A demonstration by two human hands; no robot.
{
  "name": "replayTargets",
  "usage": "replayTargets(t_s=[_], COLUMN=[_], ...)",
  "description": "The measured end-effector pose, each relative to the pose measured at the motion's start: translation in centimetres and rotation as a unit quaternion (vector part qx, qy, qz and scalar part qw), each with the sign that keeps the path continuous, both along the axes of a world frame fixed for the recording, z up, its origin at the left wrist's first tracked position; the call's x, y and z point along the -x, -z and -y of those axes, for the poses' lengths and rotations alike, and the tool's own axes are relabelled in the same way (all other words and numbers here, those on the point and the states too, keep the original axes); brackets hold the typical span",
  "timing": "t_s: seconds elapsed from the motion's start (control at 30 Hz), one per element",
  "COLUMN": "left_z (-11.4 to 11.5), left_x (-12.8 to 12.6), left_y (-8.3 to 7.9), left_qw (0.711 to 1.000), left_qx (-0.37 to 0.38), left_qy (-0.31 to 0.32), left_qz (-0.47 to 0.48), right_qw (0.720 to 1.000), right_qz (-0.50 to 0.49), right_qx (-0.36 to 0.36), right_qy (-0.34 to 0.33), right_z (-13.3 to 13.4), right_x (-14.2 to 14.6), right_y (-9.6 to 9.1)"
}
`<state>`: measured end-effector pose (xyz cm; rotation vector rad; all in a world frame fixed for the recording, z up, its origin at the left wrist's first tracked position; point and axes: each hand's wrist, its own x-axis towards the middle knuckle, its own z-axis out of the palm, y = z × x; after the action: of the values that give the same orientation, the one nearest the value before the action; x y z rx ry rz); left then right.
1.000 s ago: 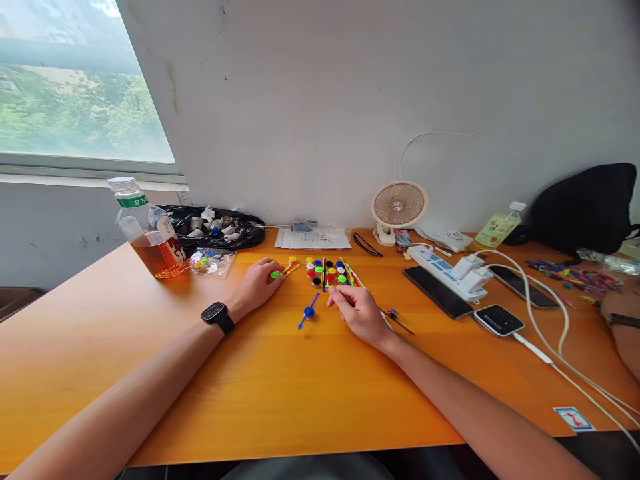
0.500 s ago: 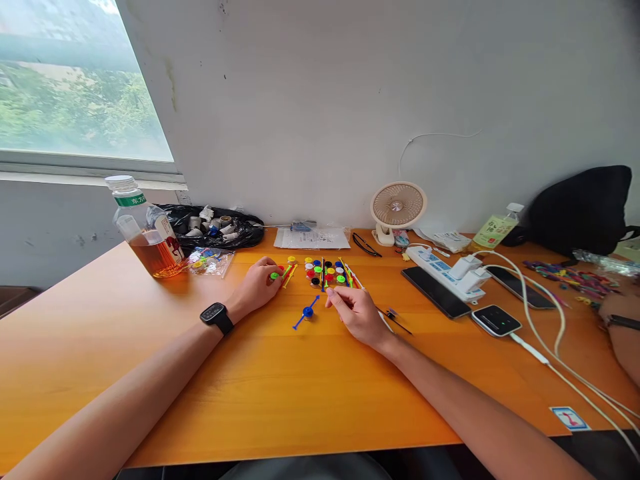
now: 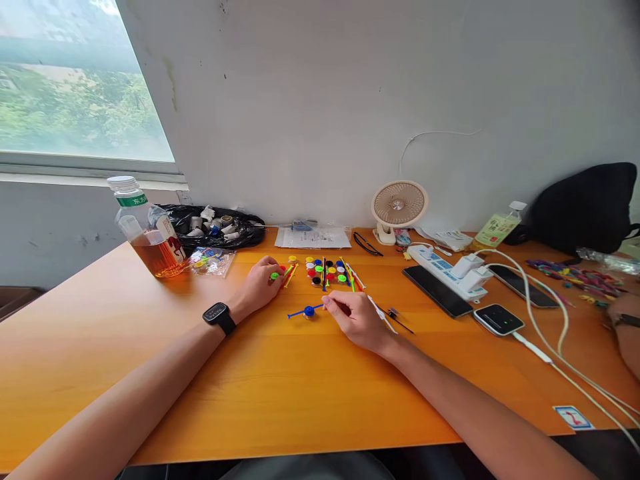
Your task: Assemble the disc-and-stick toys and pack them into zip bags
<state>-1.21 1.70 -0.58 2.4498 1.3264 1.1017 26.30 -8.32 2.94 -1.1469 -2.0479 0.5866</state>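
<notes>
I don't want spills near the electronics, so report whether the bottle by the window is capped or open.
Capped: the bottle has a white lid on top.

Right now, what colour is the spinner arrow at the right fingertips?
Blue spinner arrow, in the head view.

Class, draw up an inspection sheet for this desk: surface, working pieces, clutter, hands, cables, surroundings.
Surface: orange-brown wooden tabletop, small picture sticker near its front right edge.
Job's things: blue plastic arrow spinner between the hands; small multicoloured plastic discs in rows beyond it.
Clutter: clear bottle of amber liquid and open black plastic bag at left; black rectangular phone at right.
Hands: left hand beside a green plastic disc; right hand has fingertips at the spinner's end, grip unclear.
Cables: white cables cross the right side, near a white power strip.
Surroundings: pale wall, window upper left, another person's forearm at right.
</notes>
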Motion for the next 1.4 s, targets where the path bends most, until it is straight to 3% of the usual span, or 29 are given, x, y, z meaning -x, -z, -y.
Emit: replayTargets(t_s=[0.33, 0.47, 0.63, 0.73, 0.83, 0.97, 1.2, 1.4], left_z=[0.0, 0.4, 1.3, 1.8, 2.2, 2.7, 3.8, 5.0], left_x=[0.0, -0.3, -1.4, -2.0, -2.5, -2.6, -2.9, -3.7], left_y=[-0.2, -0.7, -1.3, -1.3, -1.3, -1.4, -1.9, -2.2], left_qw=[0.998, 0.996, 0.993, 0.992, 0.991, 0.990, 0.988, 0.982], left_qx=[-0.020, -0.038, -0.067, -0.067, -0.067, -0.062, -0.019, 0.012], left_qy=[-0.017, -0.013, 0.008, 0.045, 0.066, 0.099, 0.141, 0.184], left_qz=[0.051, 0.083, 0.100, 0.097, 0.092, 0.082, 0.056, 0.028], right_qw=[1.000, 0.998, 0.978, 0.959, 0.950, 0.949, 0.933, 0.905], right_qz=[0.013, 0.016, 0.068, 0.122, 0.167, 0.216, 0.313, 0.406], right_qx=[-0.012, -0.053, -0.171, -0.192, -0.191, -0.174, -0.177, -0.100], right_qy=[0.001, 0.002, -0.097, -0.168, -0.180, -0.150, -0.034, 0.076], right_z=[-0.3, -0.1, 0.7, 1.2, 1.3, 1.1, 0.8, 0.5], right_x=[-0.3, -0.1, 0.9, 1.6, 1.7, 1.0, -0.2, -1.0], right_y=[0.2, -0.2, 0.0, 0.3, 0.2, -0.5, -1.1, -1.6])
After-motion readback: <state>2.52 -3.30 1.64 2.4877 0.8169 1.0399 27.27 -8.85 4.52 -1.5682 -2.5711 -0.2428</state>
